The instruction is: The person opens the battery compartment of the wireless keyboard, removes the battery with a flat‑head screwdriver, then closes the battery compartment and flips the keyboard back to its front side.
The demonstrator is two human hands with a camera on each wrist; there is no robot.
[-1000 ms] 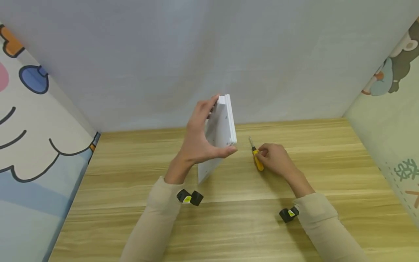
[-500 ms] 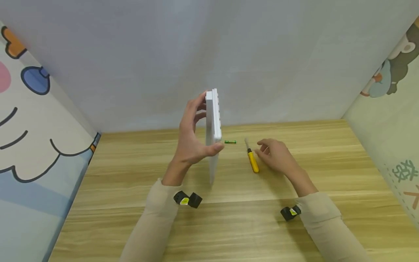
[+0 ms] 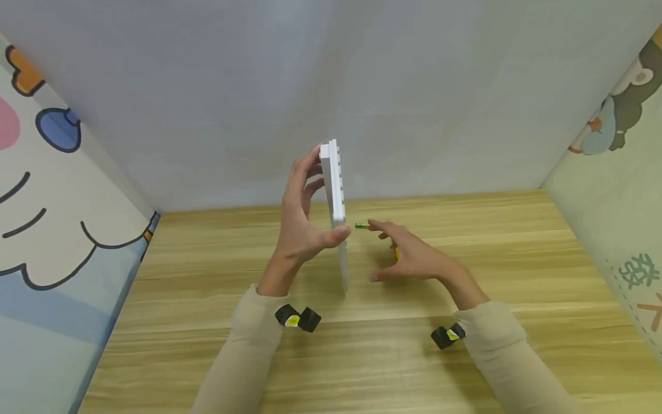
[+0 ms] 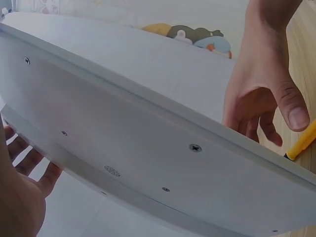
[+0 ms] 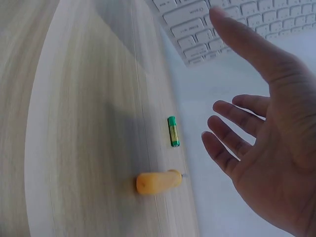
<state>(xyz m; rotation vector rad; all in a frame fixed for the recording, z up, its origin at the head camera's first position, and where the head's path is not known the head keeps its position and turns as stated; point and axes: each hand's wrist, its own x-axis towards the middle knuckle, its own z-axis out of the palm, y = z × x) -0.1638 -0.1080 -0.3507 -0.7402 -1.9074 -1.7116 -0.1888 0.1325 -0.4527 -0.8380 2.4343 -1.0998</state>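
Note:
A white keyboard (image 3: 335, 190) stands on edge above the table, gripped by my left hand (image 3: 302, 213) between the thumb at its near side and the fingers at its far side. Its underside (image 4: 133, 128), dotted with several screws, faces the left wrist camera. White keys (image 5: 192, 29) show in the right wrist view. My right hand (image 3: 414, 256) is spread out to the right of the keyboard, apart from it and holding nothing. Beneath that hand lies a yellow-handled screwdriver (image 5: 158, 182), mostly hidden in the head view. A green battery (image 5: 173, 131) lies close by.
The wood-grain table (image 3: 181, 322) ends at a pale grey back wall (image 3: 258, 103). Cartoon-printed panels stand at the left (image 3: 62, 190) and right (image 3: 615, 190).
My right hand has left the screwdriver, spread its fingers and moved left towards the keyboard. My left hand has shifted the keyboard left and turned it, so the battery came into view.

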